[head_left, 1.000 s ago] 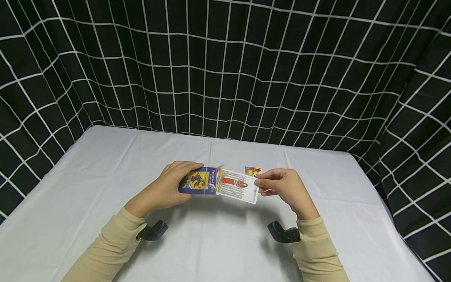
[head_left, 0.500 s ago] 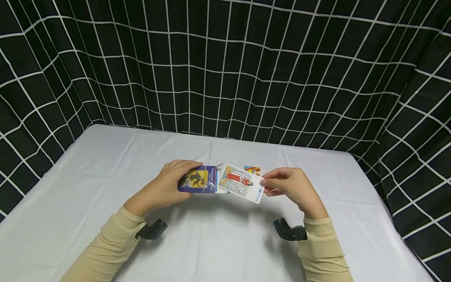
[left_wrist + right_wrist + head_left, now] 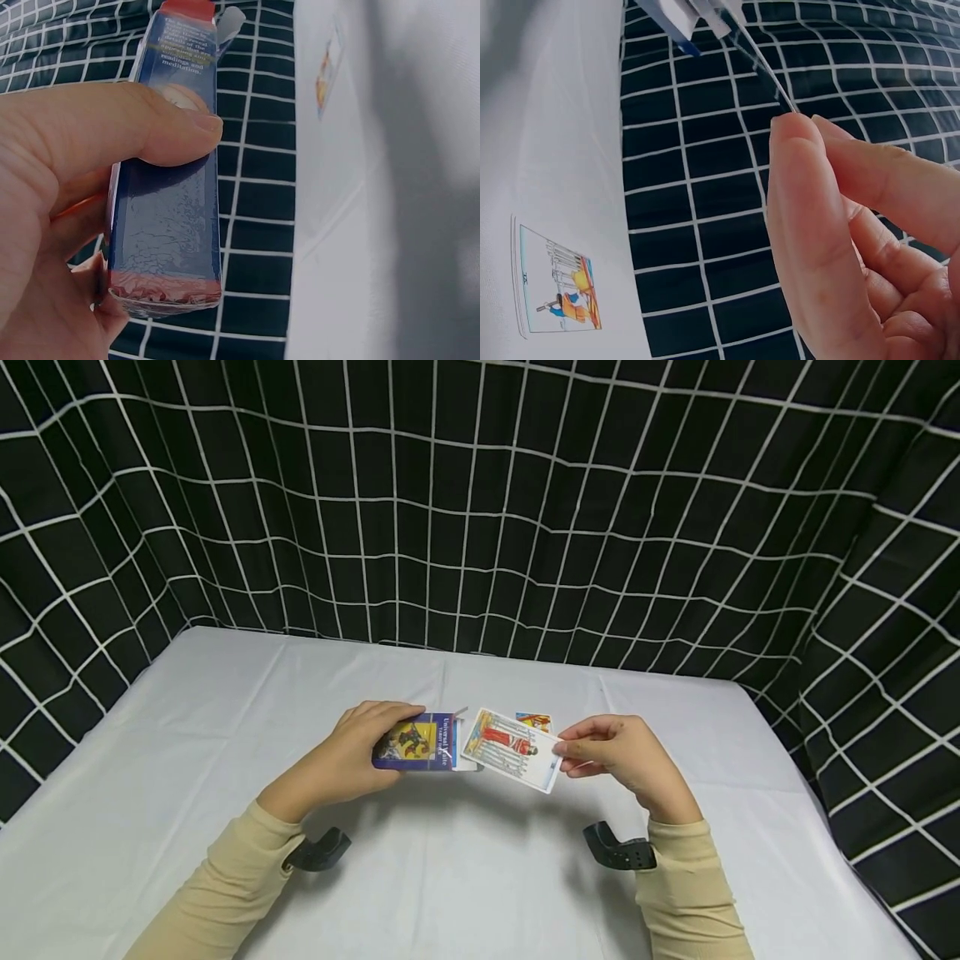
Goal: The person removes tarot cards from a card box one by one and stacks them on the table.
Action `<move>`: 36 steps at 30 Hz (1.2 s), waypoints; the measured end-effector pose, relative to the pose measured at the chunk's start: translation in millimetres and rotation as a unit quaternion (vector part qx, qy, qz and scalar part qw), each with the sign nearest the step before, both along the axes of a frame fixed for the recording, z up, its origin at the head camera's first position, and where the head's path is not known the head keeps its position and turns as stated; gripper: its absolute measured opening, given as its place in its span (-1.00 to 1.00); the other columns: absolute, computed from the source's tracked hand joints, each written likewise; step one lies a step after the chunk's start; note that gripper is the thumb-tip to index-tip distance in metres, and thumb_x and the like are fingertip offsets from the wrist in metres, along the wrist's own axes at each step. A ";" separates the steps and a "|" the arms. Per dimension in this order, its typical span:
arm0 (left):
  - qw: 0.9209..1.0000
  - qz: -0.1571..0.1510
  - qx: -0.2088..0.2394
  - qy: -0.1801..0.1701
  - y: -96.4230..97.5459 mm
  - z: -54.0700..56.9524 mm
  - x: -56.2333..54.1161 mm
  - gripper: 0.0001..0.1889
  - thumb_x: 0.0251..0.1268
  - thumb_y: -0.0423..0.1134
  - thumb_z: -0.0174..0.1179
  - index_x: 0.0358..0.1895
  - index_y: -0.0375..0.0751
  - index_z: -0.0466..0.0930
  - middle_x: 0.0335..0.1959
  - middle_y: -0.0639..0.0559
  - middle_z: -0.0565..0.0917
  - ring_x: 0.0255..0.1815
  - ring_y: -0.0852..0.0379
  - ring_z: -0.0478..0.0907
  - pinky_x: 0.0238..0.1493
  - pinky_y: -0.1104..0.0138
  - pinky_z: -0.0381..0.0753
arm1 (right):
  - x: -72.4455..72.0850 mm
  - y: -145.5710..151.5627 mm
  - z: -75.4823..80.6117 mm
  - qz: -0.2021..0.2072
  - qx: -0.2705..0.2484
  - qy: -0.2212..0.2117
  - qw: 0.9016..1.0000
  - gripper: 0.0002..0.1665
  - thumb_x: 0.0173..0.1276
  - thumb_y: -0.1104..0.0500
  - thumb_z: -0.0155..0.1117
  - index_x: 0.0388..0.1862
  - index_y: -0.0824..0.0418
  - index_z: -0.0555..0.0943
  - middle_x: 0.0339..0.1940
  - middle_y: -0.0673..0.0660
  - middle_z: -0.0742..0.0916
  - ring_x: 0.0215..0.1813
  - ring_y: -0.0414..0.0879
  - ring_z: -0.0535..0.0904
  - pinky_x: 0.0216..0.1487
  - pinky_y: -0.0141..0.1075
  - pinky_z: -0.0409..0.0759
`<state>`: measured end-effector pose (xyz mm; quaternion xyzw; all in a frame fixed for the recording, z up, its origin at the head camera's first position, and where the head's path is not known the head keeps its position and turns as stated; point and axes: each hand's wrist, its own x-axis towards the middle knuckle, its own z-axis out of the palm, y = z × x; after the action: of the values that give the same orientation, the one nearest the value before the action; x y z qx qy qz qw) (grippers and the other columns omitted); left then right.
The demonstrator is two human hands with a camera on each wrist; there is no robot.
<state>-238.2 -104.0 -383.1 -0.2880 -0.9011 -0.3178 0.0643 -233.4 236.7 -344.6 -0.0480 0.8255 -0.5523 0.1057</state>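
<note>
My left hand [image 3: 348,760] grips a blue tarot card box [image 3: 420,742], its open end facing right. In the left wrist view the thumb presses the narrow printed side of the box [image 3: 172,225]. My right hand [image 3: 626,764] pinches a tarot card [image 3: 510,750] by its right end, between thumb and fingers. A figure in red before tall staves is printed on that card. Its left end is just right of the box mouth, tilted. The right wrist view shows the held card [image 3: 761,56] nearly edge-on above the fingers.
Another tarot card [image 3: 532,721] lies face up on the white-covered table [image 3: 450,877], behind the held card and partly hidden by it. A black curtain [image 3: 480,510] with white grid lines stands at the back and sides. A dark strap mount sits on each wrist.
The held card has slid rightward out of the box mouth and tilted, with my right hand moving right. Over the last half second both hands barely move; the view shifts slightly.
</note>
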 end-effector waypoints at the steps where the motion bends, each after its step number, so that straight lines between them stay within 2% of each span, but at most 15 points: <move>1: 1.000 0.001 0.000 -0.001 -0.2 -0.2 0.2 -0.20 -0.07 -0.35 0.44 0.38 -0.19 0.41 0.34 -0.13 0.53 0.33 -0.11 0.39 0.35 -0.06 0.26 | 0.1 0.1 0.1 0.000 -0.004 0.000 1.000 -0.60 0.26 0.29 0.38 -0.05 0.60 0.60 -0.41 0.04 0.77 -0.40 -0.24 0.72 -0.22 -0.29 0.74; 12: 1.000 0.002 0.003 0.002 -1.1 0.1 0.0 -0.21 -0.07 -0.34 0.43 0.38 -0.19 0.41 0.33 -0.14 0.54 0.33 -0.12 0.39 0.35 -0.06 0.26 | -2.0 3.2 -0.6 -0.007 -0.044 -0.003 0.999 -0.59 0.28 0.32 0.35 -0.04 0.65 0.54 -0.43 0.02 0.77 -0.38 -0.24 0.74 -0.19 -0.31 0.73; 22: 1.000 0.005 0.002 -0.001 -1.5 -0.2 -0.1 -0.20 -0.07 -0.36 0.43 0.39 -0.17 0.41 0.33 -0.13 0.53 0.35 -0.13 0.37 0.36 -0.07 0.25 | -3.7 3.2 -3.1 -0.016 -0.082 -0.015 0.996 -0.83 0.30 0.37 0.25 -0.22 0.51 0.53 -0.45 0.02 0.74 -0.39 -0.23 0.74 -0.18 -0.32 0.73; 29: 1.000 0.004 0.001 0.001 -0.8 -0.1 -0.4 -0.21 -0.06 -0.35 0.43 0.39 -0.17 0.41 0.33 -0.13 0.53 0.35 -0.13 0.37 0.36 -0.08 0.25 | -8.0 3.3 -9.5 -0.030 -0.103 -0.035 0.994 -0.87 0.32 0.37 0.24 -0.25 0.47 0.54 -0.45 0.05 0.75 -0.41 -0.24 0.74 -0.21 -0.37 0.72; 36: 1.000 0.004 -0.002 0.002 -0.6 -0.4 -0.2 -0.21 -0.05 -0.35 0.44 0.39 -0.18 0.40 0.34 -0.13 0.53 0.33 -0.12 0.38 0.34 -0.06 0.26 | -15.2 2.7 -22.2 -0.039 -0.117 -0.058 0.991 -0.93 0.31 0.40 0.18 -0.29 0.45 0.52 -0.43 0.09 0.73 -0.42 -0.23 0.75 -0.23 -0.40 0.71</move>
<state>-238.4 -104.6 -383.5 -0.2850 -0.9026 -0.3154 0.0674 -248.6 239.5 -366.8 0.0040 0.7487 -0.6509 0.1256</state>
